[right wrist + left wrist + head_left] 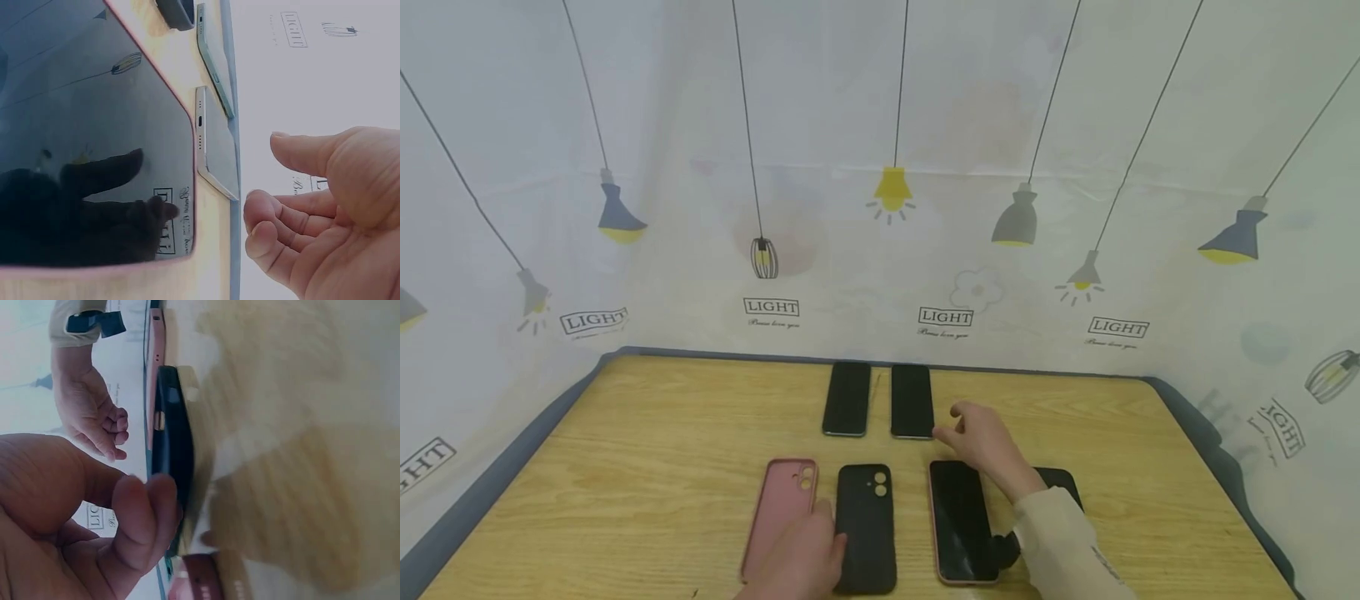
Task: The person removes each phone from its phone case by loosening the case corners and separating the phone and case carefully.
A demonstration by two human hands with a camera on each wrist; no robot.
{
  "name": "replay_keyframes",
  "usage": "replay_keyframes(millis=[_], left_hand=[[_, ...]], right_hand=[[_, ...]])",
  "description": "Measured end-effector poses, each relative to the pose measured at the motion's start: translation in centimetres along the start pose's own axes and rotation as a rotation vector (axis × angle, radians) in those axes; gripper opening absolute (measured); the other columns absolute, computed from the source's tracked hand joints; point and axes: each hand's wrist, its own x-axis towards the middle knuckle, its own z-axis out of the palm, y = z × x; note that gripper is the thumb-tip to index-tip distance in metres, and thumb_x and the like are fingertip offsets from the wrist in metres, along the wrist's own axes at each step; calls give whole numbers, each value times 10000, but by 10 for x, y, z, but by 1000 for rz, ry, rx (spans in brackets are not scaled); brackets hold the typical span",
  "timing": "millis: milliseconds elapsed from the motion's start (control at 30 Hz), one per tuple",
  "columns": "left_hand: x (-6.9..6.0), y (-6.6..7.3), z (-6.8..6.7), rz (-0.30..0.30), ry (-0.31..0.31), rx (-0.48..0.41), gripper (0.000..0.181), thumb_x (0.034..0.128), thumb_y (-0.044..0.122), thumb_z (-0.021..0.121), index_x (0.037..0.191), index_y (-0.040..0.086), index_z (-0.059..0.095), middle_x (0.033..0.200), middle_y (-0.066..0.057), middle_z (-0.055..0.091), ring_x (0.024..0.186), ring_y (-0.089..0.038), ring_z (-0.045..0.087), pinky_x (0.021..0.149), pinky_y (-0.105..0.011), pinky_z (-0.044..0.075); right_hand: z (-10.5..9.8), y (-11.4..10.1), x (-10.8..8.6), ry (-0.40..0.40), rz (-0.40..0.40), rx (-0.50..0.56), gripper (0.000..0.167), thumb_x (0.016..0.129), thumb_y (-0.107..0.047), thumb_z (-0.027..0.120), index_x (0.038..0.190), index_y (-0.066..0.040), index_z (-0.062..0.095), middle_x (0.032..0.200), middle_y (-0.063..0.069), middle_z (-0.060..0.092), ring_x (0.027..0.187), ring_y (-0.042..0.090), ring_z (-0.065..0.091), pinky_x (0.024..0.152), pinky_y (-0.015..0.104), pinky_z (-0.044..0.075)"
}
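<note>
At lower centre of the frame, left hand (801, 550) loosely curled, partly hiding a pink case (781, 504) beside a black case (867, 542) on wooden tabletop (625, 467), right of centre, right hand (983, 435), thumb and fingers parted, near a dark phone (912, 402).

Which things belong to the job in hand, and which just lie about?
Likely the job: pink phone case and black phone case, by the left hand; flat pale-edged black phone, near the right hand.

Apparently lying about: green-edged black phone, pink-edged black phone, dark item partly hidden by the beige sleeve.
</note>
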Motion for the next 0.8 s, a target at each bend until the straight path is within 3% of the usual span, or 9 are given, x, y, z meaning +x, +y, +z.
replay_keyframes(millis=[200,367,433,600,700,800], left_hand=[[-2,9,0,141,24,63,326,996,208,668,1168,-56,582,691,-67,564,580,-178,576,489,-336,480],[-1,21,6,218,-43,5,359,996,202,670,1215,-62,569,769,-79,622,643,-165,605,532,-357,507],[1,25,10,264,-74,-19,299,992,179,668,1171,-44,578,796,-72,626,673,-153,598,557,-354,507],[6,35,24,392,-86,-49,170,989,179,661,1039,36,584,755,9,560,643,-98,518,569,-306,471],[8,40,33,414,-92,-65,208,989,232,679,1023,47,589,757,33,537,639,-83,499,569,-296,460],[16,45,42,380,-134,-66,308,989,310,699,1060,27,603,769,18,544,647,-87,524,567,-296,464]], right_hand=[[-7,4,-8,17,-46,-12,377,983,-212,711,1188,98,650,897,148,697,739,212,627,678,419,563],[-12,9,-14,16,-60,-22,360,999,-200,690,1198,97,654,924,151,695,757,219,625,689,427,559],[-13,12,-16,19,-64,-29,355,999,-197,689,1198,95,660,950,160,698,785,225,631,705,433,564],[-16,17,-21,23,-52,-36,349,1006,-199,681,1204,89,665,948,151,693,763,208,605,677,402,553],[-16,20,-23,28,-46,-38,341,1008,-195,678,1200,87,667,947,149,694,760,206,605,677,404,555],[-17,24,-25,29,-49,-49,332,1007,-195,676,1187,84,673,957,151,700,781,219,623,706,432,567]])
